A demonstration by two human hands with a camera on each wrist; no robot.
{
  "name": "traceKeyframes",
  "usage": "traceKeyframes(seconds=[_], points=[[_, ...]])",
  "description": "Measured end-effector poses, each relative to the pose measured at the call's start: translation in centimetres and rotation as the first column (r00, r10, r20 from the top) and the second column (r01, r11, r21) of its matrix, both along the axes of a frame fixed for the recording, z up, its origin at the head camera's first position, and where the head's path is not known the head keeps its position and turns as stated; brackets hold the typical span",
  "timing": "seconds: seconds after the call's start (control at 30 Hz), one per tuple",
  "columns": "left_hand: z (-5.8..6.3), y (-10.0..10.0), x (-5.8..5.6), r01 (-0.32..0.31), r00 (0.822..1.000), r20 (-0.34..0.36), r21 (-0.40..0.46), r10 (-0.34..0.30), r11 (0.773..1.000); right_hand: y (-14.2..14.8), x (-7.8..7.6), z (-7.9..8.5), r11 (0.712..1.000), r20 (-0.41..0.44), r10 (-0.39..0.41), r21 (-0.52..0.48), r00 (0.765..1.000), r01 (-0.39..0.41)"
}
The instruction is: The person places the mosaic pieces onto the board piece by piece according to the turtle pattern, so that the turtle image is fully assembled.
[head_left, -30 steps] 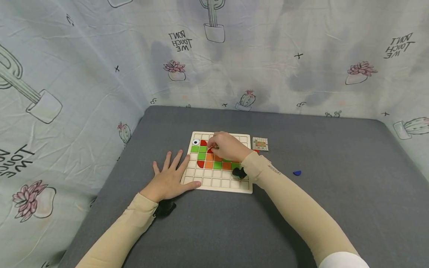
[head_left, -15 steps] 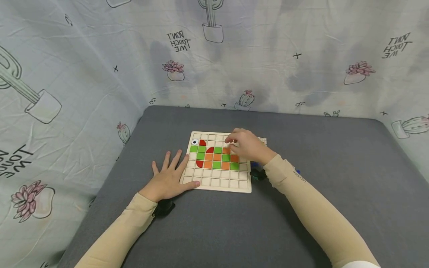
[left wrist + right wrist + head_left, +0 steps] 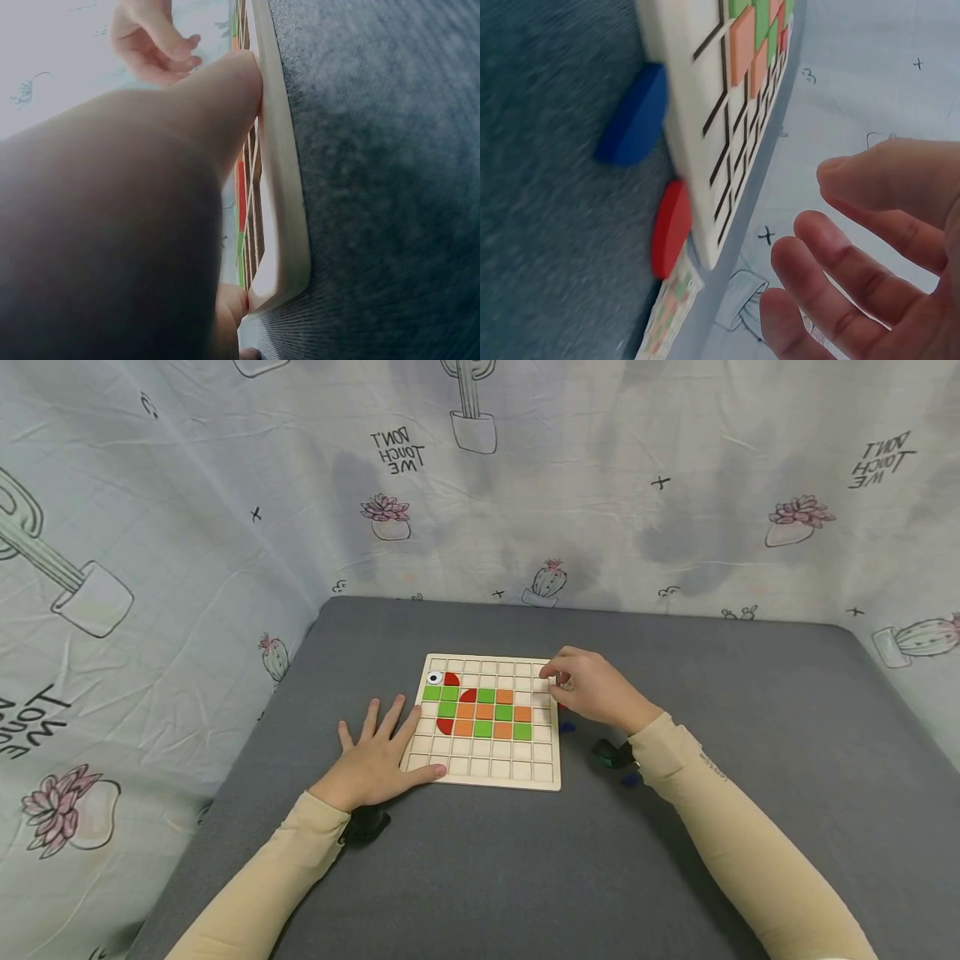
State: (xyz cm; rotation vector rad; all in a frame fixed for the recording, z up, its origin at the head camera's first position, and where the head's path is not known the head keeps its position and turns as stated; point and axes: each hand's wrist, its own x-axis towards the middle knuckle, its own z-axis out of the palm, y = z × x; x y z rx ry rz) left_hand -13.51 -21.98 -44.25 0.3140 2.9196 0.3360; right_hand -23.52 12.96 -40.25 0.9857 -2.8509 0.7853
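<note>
A pale wooden grid board (image 3: 487,768) lies on the grey table, holding green squares (image 3: 483,729), orange squares (image 3: 522,714), red rounded pieces (image 3: 445,726) and a white eye tile (image 3: 434,677). My left hand (image 3: 375,758) is spread flat at the board's left side, thumb and fingertips on its edge. Over the board's right edge hovers my right hand (image 3: 596,689), its fingers loosely bent and apart from the thumb, with nothing between them. Below it in the right wrist view, a blue rounded piece (image 3: 636,120) and a red one (image 3: 671,229) lie beside the board.
A small pattern card (image 3: 666,319) lies by the board's far right corner, mostly hidden by the right hand in the head view. Another blue piece (image 3: 632,779) sits under the right forearm. A printed cloth (image 3: 600,485) hangs behind the table (image 3: 480,877).
My right hand has left the red piece among the tiles in the upper row and moved right to the board's right edge, fingers loosened. My left hand has stayed put.
</note>
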Motion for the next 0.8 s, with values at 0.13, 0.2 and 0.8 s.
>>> traceKeyframes(seconds=[0.13, 0.2, 0.8], points=[[0.1, 0.0, 0.1, 0.003, 1.000, -0.011, 0.008, -0.002, 1.000, 0.6, 0.3, -0.3, 1.000, 0.006, -0.011, 0.004, 1.000, 0.011], [0.0, 0.0, 0.1, 0.003, 1.000, -0.008, 0.010, -0.003, 1.000, 0.9, 0.4, -0.5, 1.000, 0.011, -0.019, 0.016, 1.000, 0.018], [-0.3, 0.0, 0.0, 0.000, 1.000, 0.009, 0.005, 0.000, 1.000, 2.5, 0.8, -2.0, 0.996, 0.052, -0.032, 0.089, 0.998, 0.027]])
